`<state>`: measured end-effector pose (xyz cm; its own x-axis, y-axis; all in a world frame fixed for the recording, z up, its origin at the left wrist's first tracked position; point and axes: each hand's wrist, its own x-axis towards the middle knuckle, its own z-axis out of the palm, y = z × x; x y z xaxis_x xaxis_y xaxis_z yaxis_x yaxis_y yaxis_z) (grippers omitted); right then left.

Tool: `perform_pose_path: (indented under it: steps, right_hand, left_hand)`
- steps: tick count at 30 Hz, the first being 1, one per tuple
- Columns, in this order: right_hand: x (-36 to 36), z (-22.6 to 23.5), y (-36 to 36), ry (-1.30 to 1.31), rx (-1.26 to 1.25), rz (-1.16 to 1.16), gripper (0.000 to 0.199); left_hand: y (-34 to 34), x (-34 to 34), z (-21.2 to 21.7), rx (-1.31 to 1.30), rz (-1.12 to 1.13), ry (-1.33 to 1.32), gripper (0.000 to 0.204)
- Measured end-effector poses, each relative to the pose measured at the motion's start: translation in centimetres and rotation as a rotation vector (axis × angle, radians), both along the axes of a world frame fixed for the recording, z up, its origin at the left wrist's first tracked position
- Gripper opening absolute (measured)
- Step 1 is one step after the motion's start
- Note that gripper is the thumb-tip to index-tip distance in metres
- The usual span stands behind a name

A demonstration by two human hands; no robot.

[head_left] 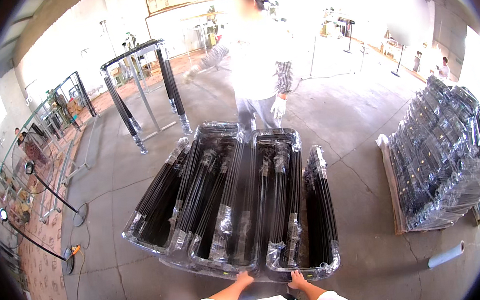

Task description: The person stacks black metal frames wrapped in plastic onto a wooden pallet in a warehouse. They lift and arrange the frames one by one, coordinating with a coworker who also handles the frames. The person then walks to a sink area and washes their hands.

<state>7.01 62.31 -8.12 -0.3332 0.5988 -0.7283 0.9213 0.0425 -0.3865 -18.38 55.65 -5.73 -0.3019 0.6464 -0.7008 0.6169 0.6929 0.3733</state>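
A stack of long black frames wrapped in clear plastic [238, 201] stretches away from me, fanned out side by side. My left hand [243, 278] grips the near rounded end of a middle frame. My right hand [297, 281] grips the near end of the frame beside it, on the right. At the far end stands another person [255, 58] in a light top and white gloves, one gloved hand [278, 107] hanging just above the frames' far ends.
A pallet [393, 194] piled with more wrapped black frames [446, 156] stands at the right. A white tube [445, 255] lies on the concrete floor near it. A metal rack [139, 90] with hanging black bars stands behind left; fans and cables line the left wall.
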Motion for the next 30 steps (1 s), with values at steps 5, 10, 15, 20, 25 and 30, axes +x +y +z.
perform_pose_path:
  steps: [5, 10, 15, 20, 25, 30]
  right_hand:
    - [-1.0, 2.8, 0.2, -0.072, -0.023, 0.007, 0.075]
    - [-2.1, 3.7, 0.6, -0.086, -0.056, -0.008, 0.079]
    - [-2.3, 3.7, 0.2, -0.137, -0.055, 0.000, 0.089]
    - [-1.8, 2.9, 0.8, -0.070, -0.068, 0.105, 0.099]
    - [-1.9, 3.7, 1.3, -0.070, -0.084, 0.152, 0.097]
    - [-1.8, 2.8, 1.8, -0.126, -0.096, 0.179, 0.091]
  left_hand:
    - [0.1, 1.7, 0.0, -0.023, 0.075, 0.023, 0.052]
    - [1.1, 2.3, 2.7, 0.048, 0.206, 0.004, 0.052]
    - [1.9, 2.9, 4.8, 0.143, 0.272, -0.002, 0.050]
    - [-0.2, 0.5, 5.0, 0.117, 0.408, 0.025, 0.043]
    - [-2.5, -2.3, 2.5, 0.295, 0.482, 0.077, 0.044]
    - [-1.4, -1.9, 3.4, 0.318, 0.461, -0.012, 0.052]
